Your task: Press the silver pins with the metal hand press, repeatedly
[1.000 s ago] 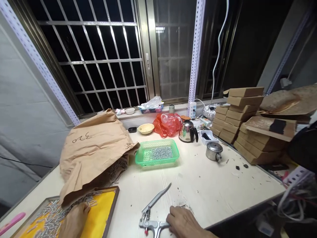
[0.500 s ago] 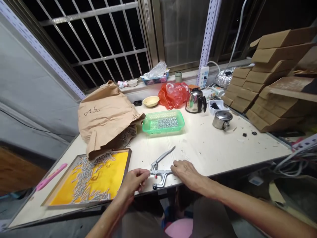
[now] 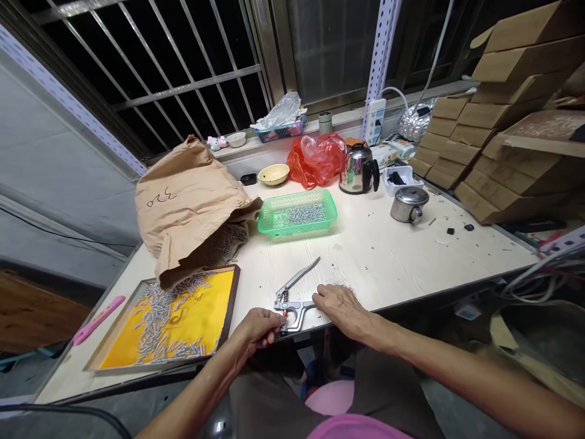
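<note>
green basket [image 3: 297,230] sits beyond metal tool [image 3: 300,305]; right hand [image 3: 340,308] grips it, left hand [image 3: 258,327] pinched.

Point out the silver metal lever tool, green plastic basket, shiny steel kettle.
Silver metal lever tool [image 3: 298,306], head view: frame body.
Green plastic basket [image 3: 297,230], head view: front wall.
Shiny steel kettle [image 3: 353,173], head view: body side.
</note>
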A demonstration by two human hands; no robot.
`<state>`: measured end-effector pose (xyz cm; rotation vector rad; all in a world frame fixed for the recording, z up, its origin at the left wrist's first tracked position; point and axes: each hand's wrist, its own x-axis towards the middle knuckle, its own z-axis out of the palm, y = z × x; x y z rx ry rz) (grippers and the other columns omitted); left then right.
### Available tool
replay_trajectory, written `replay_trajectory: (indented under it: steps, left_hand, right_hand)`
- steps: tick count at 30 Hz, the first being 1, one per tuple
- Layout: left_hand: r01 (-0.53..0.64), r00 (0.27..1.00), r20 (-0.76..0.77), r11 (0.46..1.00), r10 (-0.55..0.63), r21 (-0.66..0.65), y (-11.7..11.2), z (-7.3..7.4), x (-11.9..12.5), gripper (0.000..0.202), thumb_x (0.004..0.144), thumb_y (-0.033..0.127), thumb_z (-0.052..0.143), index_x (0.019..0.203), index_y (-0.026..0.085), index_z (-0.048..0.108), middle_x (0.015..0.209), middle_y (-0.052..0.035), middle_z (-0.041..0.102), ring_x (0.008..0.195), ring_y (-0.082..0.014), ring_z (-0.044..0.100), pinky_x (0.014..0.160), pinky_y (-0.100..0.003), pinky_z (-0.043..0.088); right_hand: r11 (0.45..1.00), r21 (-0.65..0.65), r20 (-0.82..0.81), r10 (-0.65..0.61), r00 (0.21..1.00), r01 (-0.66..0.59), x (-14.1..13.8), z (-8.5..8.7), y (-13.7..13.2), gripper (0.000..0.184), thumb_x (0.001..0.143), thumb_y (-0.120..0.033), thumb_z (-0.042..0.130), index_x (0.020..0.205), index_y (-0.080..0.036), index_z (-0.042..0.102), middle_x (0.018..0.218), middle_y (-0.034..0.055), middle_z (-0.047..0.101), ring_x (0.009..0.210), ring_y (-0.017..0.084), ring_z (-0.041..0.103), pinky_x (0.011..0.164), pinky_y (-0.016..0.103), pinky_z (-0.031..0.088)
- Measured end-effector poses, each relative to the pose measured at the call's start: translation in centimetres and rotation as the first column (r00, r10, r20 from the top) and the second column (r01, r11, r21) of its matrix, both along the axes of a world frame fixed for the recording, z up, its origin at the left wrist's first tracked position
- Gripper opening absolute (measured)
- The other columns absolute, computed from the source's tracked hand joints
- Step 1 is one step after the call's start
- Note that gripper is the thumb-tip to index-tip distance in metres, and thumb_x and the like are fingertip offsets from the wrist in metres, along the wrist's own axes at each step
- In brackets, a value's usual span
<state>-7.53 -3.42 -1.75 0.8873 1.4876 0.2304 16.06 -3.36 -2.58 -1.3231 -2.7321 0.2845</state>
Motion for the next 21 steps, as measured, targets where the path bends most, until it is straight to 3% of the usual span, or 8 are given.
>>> replay_trajectory:
  steps: [7, 11, 21]
  left_hand:
    - [-0.009, 1.0, -0.004, 0.998, 0.009, -0.064, 0.4, 0.6, 0.2, 0.055, 0.034, 0.054, 0.081, 0.055, 0.013, 0.052, 0.041, 0.0032, 0.047, 0.032, -0.005, 0.037, 0.032, -0.015, 0.018]
    - [-0.008, 0.999, -0.052, 0.999, 0.006, -0.033, 0.1, 0.6, 0.2, 0.057, 0.037, 0.057, 0.08, 0.059, 0.012, 0.054, 0.044, 0.0018, 0.05, 0.034, -0.0066, 0.042, 0.033, -0.015, 0.022]
    - [0.059, 0.995, -0.076, 0.991, -0.069, -0.117, 0.8, 0.9, 0.3, 0.053, 0.043, 0.053, 0.084, 0.061, 0.013, 0.054, 0.047, 0.0003, 0.054, 0.037, -0.0082, 0.046, 0.035, -0.015, 0.029]
  right_hand:
    - [1.0, 0.029, -0.039, -0.001, 0.999, 0.002, 0.0, -0.3, -0.2, 0.013, 0.09, -0.004, 0.054, 0.09, -0.017, 0.053, 0.09, 0.0039, 0.051, 0.078, 0.02, 0.047, 0.062, 0.03, 0.03]
    - [1.0, 0.003, -0.057, 0.009, 0.998, -0.009, 0.1, 0.4, -0.3, 0.014, 0.087, -0.003, 0.056, 0.09, -0.016, 0.053, 0.092, 0.0043, 0.052, 0.08, 0.021, 0.047, 0.064, 0.031, 0.031]
    - [0.999, -0.049, -0.045, -0.006, 0.999, 0.004, 0.3, 1.1, -0.7, 0.019, 0.085, -0.001, 0.054, 0.095, -0.016, 0.054, 0.098, 0.0063, 0.052, 0.085, 0.022, 0.048, 0.072, 0.031, 0.036]
